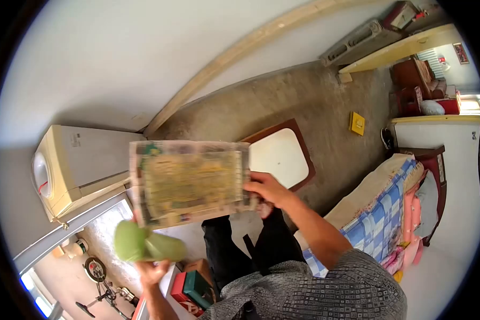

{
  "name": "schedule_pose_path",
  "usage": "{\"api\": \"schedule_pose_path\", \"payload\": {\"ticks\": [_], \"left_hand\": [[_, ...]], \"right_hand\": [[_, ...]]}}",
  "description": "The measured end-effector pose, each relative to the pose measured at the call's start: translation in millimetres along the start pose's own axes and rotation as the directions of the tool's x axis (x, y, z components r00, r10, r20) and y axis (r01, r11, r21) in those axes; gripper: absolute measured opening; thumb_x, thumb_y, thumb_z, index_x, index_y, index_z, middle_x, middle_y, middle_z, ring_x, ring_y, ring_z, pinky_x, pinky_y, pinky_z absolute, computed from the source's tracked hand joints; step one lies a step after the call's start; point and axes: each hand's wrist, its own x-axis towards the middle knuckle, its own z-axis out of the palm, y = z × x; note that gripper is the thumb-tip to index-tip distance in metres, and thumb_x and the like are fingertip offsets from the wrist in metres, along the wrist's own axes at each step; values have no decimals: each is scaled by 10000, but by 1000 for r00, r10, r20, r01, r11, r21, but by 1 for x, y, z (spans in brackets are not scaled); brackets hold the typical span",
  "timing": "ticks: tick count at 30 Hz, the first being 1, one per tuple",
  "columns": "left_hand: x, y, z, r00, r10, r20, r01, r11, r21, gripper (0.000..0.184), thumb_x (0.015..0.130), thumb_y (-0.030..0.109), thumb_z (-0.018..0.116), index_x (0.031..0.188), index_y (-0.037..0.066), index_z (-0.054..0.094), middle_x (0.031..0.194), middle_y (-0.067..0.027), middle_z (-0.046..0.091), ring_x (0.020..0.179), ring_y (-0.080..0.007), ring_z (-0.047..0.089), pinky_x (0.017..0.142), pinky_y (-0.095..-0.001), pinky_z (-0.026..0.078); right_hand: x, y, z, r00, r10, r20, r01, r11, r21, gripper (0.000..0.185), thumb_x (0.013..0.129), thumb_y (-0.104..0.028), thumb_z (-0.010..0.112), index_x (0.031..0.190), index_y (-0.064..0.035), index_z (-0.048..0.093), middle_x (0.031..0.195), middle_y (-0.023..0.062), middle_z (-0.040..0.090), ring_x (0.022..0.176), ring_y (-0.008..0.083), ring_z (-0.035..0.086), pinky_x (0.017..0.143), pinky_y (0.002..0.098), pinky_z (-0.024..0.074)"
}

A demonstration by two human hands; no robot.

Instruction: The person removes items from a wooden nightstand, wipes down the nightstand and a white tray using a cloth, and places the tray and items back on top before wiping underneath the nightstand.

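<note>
My right hand (268, 190) grips the right edge of a flat rectangular framed panel (192, 181), thumb on the near face. Its face has a blurred yellow-green pattern inside a pale pinkish border, so I cannot make out what is drawn there. Below its lower left corner, my left hand (151, 271) is closed around a light green cloth (152, 246), which is smeared by motion. The cloth overlaps the panel's lower edge in view; whether they touch, I cannot tell.
A low table (280, 152) with a white top stands behind the panel. At left is a white washing machine (98, 160), with red and green boxes (197, 288) lower down. A bed (376, 218) lies to the right, and a yellow object (357, 123) rests on the concrete floor.
</note>
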Motion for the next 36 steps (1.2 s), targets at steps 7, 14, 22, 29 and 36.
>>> {"api": "schedule_pose_path", "payload": {"ticks": [7,14,22,29,36], "left_hand": [[1,-46,227,914,-115,390,204,959,-195,966,740,254,902,1494,-19,363,1392,-144,528,1287,-262,533,1097,-419,441],[24,-121,345,867,-177,466,238,968,-76,816,805,154,822,1457,-18,362,1381,-132,517,1310,-244,511,1136,-393,406],[11,-151,373,910,-181,373,178,983,42,890,804,153,835,1505,-31,317,1471,-158,427,1288,-228,516,1102,-384,438],[10,-146,375,925,-175,337,149,984,100,896,817,180,819,1536,-22,323,1423,-148,501,1282,-226,540,1096,-405,452],[18,-112,344,921,-269,282,319,935,-152,771,872,165,777,1513,11,378,1386,-124,572,1294,-243,553,1116,-399,433]], "right_hand": [[-61,45,-223,980,5,-198,-49,974,-220,490,922,-259,743,1349,-31,667,1031,35,734,808,102,651,708,293,544],[-6,38,-312,983,9,-185,-90,898,-430,618,902,-316,759,1429,-32,606,1201,105,730,1056,176,668,902,338,534],[30,82,-334,985,-128,-118,73,917,-393,583,933,-279,760,1433,-28,600,1202,123,735,1033,164,679,897,317,532],[17,56,-326,972,-55,-228,-58,885,-462,579,923,-345,771,1384,-20,636,1019,75,746,783,119,648,690,326,532],[-19,22,-283,791,-198,-579,335,932,140,473,1008,-422,674,1297,-48,667,1025,42,698,841,180,649,866,402,560]]}}
